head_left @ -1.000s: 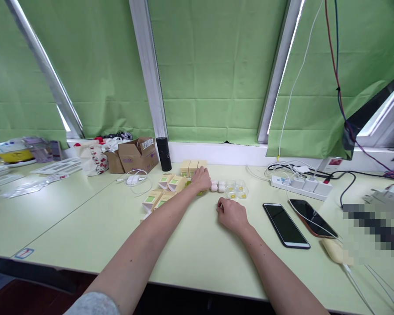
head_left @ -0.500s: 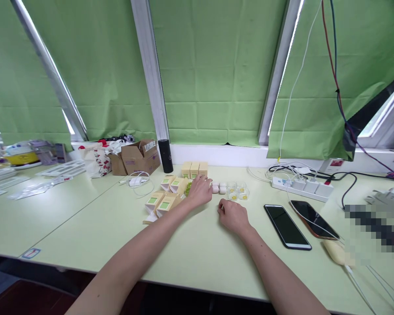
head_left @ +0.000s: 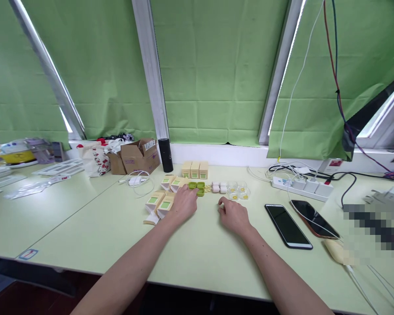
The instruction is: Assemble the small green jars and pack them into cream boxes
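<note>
My left hand (head_left: 185, 204) reaches over the table with its fingers forward, beside small green square containers (head_left: 200, 191) and an opened small cardboard box (head_left: 166, 205). Nothing shows in its grasp, though its fingertips are partly hidden. My right hand (head_left: 234, 214) rests on the tabletop, fingers curled in, with nothing visible in them. In front of the hands runs a row of small yellow pieces (head_left: 208, 188), pale pink pieces (head_left: 219, 187) and clear containers with yellow spots (head_left: 238, 190). More opened small boxes (head_left: 154, 200) with green labels lie left of my left hand.
Three closed small boxes (head_left: 195, 169) stand behind the row. Farther back are a black cylinder (head_left: 165, 155) and an open carton (head_left: 139, 156). On the right lie two phones (head_left: 288, 226), a white power strip (head_left: 302, 189) and loose cables.
My left hand has drawn back and to the left, uncovering the green containers and the yellow pieces. My right hand has stayed almost where it was.
</note>
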Available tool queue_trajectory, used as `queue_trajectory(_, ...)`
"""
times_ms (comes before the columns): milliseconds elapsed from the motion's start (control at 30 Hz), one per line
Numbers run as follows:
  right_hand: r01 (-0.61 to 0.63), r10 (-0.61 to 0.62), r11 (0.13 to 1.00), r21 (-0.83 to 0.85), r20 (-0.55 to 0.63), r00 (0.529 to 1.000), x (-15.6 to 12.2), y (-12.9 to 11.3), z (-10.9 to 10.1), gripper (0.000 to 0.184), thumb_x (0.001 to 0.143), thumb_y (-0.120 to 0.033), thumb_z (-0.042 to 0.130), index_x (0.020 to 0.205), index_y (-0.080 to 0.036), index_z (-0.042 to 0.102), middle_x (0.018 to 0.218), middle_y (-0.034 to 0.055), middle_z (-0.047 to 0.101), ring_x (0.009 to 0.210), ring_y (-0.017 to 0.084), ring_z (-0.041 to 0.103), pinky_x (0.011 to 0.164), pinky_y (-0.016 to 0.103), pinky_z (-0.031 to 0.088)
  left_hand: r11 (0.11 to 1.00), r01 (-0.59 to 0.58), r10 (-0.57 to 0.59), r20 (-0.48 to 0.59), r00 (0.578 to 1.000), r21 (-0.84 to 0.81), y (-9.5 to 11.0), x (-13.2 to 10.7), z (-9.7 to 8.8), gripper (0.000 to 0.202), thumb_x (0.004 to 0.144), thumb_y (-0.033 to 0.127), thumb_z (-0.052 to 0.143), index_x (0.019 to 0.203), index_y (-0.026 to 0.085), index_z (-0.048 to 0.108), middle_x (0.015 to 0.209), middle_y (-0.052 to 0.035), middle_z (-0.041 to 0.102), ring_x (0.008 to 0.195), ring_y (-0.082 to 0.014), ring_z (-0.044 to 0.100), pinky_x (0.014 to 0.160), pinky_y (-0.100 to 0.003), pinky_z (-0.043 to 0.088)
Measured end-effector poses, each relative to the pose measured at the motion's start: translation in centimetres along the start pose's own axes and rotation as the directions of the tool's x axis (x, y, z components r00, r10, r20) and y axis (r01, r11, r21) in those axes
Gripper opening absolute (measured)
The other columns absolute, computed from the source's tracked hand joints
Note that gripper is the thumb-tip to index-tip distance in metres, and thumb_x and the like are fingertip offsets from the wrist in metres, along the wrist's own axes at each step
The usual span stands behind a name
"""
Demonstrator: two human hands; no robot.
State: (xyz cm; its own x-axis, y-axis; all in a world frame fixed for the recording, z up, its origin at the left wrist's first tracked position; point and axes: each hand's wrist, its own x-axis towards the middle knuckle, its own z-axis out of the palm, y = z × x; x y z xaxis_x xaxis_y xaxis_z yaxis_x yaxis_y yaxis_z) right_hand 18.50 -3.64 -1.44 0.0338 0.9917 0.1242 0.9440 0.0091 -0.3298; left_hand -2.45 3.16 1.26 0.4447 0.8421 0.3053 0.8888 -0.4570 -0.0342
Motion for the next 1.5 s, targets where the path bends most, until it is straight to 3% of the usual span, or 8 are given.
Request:
queue_trajectory(167,0.015,-0.015,1.0,0.017,0.002,1.0,-0.1,-0.4,0.2,0.03,0.099,-0.022,0.054,0.126,-0.028,0.065,0.114,0.0064,0.079,0.102,0.024,0.072,0.073,0.031,0.038,0.998,0.005,-0.002,0.044,0.999,-0.065,0.3,0.3,0.8,0.029,0.096,0.018,0.05,0.113,0.021,0.073,0.098,-0.0166,0.072,0.117,-0.0353,0.058,0.099,-0.047,0.046)
queue_trajectory(433,0.05,-0.048,0.998,0.031,-0.056,0.997,-0.3,-0.7,0.1,0.014,0.097,-0.021,0.056,0.099,-0.023,0.069,0.108,0.0042,0.077,0.093,0.02,0.069,0.067,0.03,0.034,0.997,0.037,-0.03,0.101,0.994,-0.066,0.1,0.5,1.5,0.026,0.096,0.018,0.052,0.11,0.02,0.074,0.1,-0.0185,0.071,0.119,-0.0355,0.059,0.103,-0.048,0.045)
queue_trajectory(567,0.048,-0.044,0.997,0.054,-0.077,0.996,-0.4,-0.8,0.0,0.013,0.096,-0.02,0.058,0.097,-0.022,0.07,0.104,0.0039,0.076,0.091,0.019,0.068,0.067,0.029,0.033,0.998,0.027,-0.022,0.086,0.996,-0.055,0.2,0.3,1.5,0.026,0.096,0.018,0.052,0.108,0.021,0.074,0.097,-0.0167,0.071,0.117,-0.0348,0.06,0.1,-0.046,0.046)
queue_trajectory(800,0.058,-0.053,0.996,0.069,-0.078,0.996,-0.4,-0.8,-0.1,0.039,0.096,-0.016,0.056,0.13,-0.03,0.067,0.106,0.0018,0.08,0.095,0.02,0.072,0.07,0.029,0.036,1.0,0.01,-0.008,0.096,0.995,-0.014,0.5,0.0,1.1,0.029,0.095,0.014,0.048,0.105,0.019,0.075,0.093,-0.0167,0.07,0.113,-0.0348,0.063,0.096,-0.047,0.048)
queue_trajectory(1033,0.075,-0.069,0.993,0.091,-0.059,0.996,-0.5,-0.9,-0.1,0.04,0.095,-0.018,0.059,0.133,-0.029,0.063,0.113,0.0024,0.078,0.103,0.02,0.071,0.075,0.029,0.042,1.0,-0.006,0.007,0.075,0.997,-0.013,1.5,-0.7,0.4,0.03,0.093,0.011,0.048,0.1,0.02,0.076,0.092,-0.0161,0.069,0.106,-0.0341,0.064,0.092,-0.046,0.047)
queue_trajectory(1167,0.093,-0.074,0.981,0.17,-0.115,0.991,-0.4,-0.8,0.0,0.055,0.094,-0.018,0.061,0.147,-0.03,0.052,0.129,0.004,0.073,0.109,0.02,0.069,0.081,0.029,0.045,0.997,-0.075,0.076,0.046,0.996,-0.024,2.5,-1.2,-0.3,0.031,0.089,0.007,0.049,0.101,0.021,0.074,0.091,-0.0158,0.069,0.105,-0.034,0.062,0.09,-0.046,0.045)
queue_trajectory(1300,0.139,-0.101,0.961,0.241,-0.164,0.981,-0.4,-0.5,0.2,0.071,0.093,-0.019,0.062,0.158,-0.03,0.037,0.146,0.0056,0.064,0.112,0.021,0.067,0.086,0.032,0.05,0.987,-0.15,0.149,-0.018,0.989,-0.065,3.2,-1.7,-0.6,0.03,0.094,0.009,0.046,0.1,0.021,0.072,0.089,-0.0153,0.07,0.101,-0.0341,0.059,0.087,-0.047,0.043)
queue_trajectory(1500,0.182,-0.131,0.945,0.272,-0.197,0.972,-0.3,-0.4,0.5,0.077,0.094,-0.016,0.06,0.162,-0.033,0.028,0.15,0.0054,0.061,0.115,0.02,0.066,0.089,0.033,0.053,0.968,-0.212,0.208,-0.049,0.977,-0.132,3.7,-2.1,-0.6,0.03,0.098,0.012,0.045,0.1,0.022,0.073,0.086,-0.0151,0.07,0.099,-0.033,0.058,0.087,-0.048,0.042)
